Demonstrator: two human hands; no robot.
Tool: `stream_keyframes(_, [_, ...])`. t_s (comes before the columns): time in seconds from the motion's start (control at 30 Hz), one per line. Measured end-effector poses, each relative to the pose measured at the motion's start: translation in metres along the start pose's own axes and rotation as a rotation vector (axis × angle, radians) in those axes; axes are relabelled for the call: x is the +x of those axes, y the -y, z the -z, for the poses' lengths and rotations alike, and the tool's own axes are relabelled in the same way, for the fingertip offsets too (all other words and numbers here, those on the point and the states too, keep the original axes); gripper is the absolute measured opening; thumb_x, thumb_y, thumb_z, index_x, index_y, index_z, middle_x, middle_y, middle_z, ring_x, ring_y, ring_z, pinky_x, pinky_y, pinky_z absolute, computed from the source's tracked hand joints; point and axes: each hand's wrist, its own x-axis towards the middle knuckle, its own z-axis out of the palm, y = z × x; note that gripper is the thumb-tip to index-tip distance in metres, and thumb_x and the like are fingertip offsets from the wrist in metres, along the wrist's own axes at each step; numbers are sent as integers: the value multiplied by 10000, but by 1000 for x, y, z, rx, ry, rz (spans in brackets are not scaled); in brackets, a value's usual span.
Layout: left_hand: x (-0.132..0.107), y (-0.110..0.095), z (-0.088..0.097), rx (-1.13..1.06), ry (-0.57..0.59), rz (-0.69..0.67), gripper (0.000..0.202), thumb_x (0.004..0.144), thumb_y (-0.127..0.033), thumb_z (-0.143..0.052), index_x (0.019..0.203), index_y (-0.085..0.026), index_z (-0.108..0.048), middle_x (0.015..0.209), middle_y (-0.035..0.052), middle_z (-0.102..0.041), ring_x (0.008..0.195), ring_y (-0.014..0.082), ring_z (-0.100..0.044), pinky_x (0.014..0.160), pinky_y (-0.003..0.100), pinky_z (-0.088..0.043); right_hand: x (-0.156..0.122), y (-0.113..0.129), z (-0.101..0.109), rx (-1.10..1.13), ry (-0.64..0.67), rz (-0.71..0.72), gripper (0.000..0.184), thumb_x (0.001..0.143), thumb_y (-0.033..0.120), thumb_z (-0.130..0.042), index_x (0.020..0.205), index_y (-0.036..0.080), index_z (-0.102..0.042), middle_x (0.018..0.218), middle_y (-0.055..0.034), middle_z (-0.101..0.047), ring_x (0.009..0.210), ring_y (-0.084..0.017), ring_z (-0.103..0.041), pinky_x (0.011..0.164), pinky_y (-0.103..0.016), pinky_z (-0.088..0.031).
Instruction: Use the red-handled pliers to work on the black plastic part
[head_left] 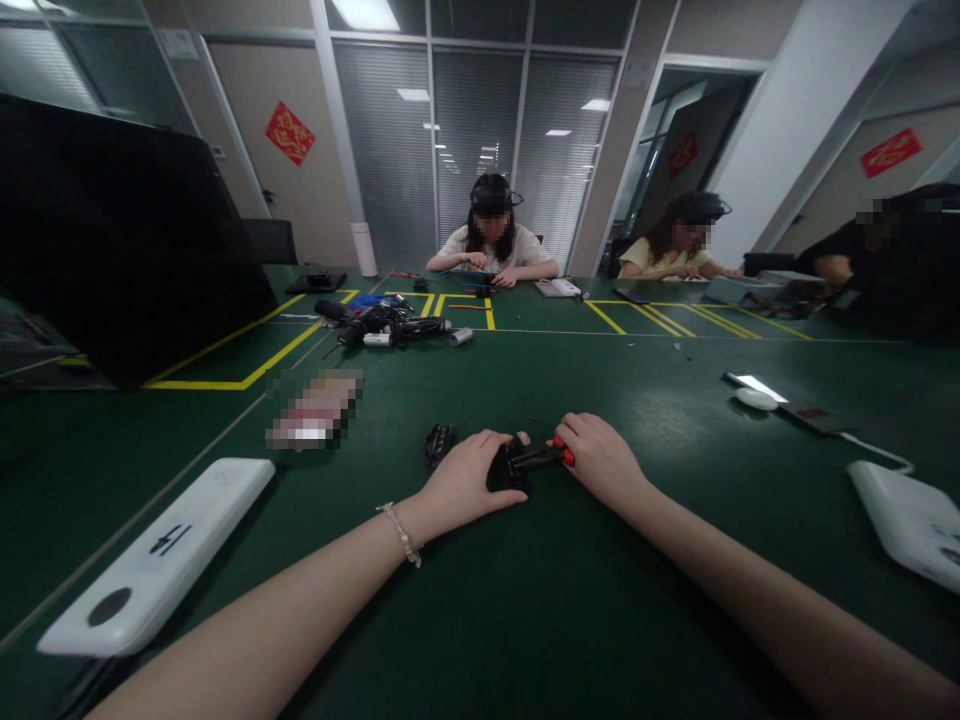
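My left hand (466,480) is closed around a small black part (504,468) and presses it onto the green table (525,620). My right hand (598,458) grips a tool with a red handle (561,452); its dark tip points left into the black part. A second small black piece (439,443) lies just left of my left hand, untouched. A bead bracelet sits on my left wrist.
A white flat device (157,555) lies at the near left, another (911,520) at the near right. A white mouse (756,398) and a phone (757,384) are at right. Black parts and tools (390,325) are heaped farther back. A big dark screen (112,240) stands at left. Three people work across the table.
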Motion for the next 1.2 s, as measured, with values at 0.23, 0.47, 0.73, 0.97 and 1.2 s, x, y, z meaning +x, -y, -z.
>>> stream_keyframes(0.23, [0, -2, 2, -17, 18, 22, 580, 645, -486, -618, 1121, -217, -427, 1096, 57, -500, 987, 236, -494, 838, 375, -403, 0, 3, 4, -28, 27, -25, 122, 728, 140, -497, 823, 152, -572, 873, -70, -566, 778, -179, -496, 702, -314, -389])
stream_keyframes(0.47, [0, -2, 2, -28, 23, 28, 584, 643, -491, -618, 1125, -222, -429, 1093, 59, -503, 990, 244, -494, 835, 387, -402, 1, 4, 7, -41, 63, -38, 119, 719, 126, -505, 810, 154, -575, 852, -60, -580, 758, -176, -497, 678, -304, -393])
stream_keyframes(0.73, [0, -2, 3, -13, 26, 20, 599, 649, -494, -612, 1140, -212, -417, 1111, 64, -495, 1011, 241, -484, 854, 380, -393, 0, 2, 7, -57, 36, -16, 124, 746, 115, -463, 786, 155, -574, 836, -62, -580, 750, -175, -492, 691, -308, -380])
stream_keyframes(0.97, [1, -1, 1, 0, 8, 7, 593, 645, -489, -619, 1129, -208, -424, 1095, 68, -498, 989, 244, -492, 846, 382, -399, 1, 1, 4, -67, 50, -19, 110, 728, 119, -489, 796, 155, -568, 843, -56, -574, 755, -172, -487, 689, -303, -376])
stream_keyframes(1.2, [0, -2, 2, -14, 20, 22, 592, 644, -498, -615, 1127, -213, -427, 1092, 69, -502, 986, 244, -496, 836, 383, -402, 0, 1, 3, -56, 24, -36, 109, 730, 176, -496, 813, 160, -565, 866, -66, -558, 771, -176, -484, 689, -307, -375])
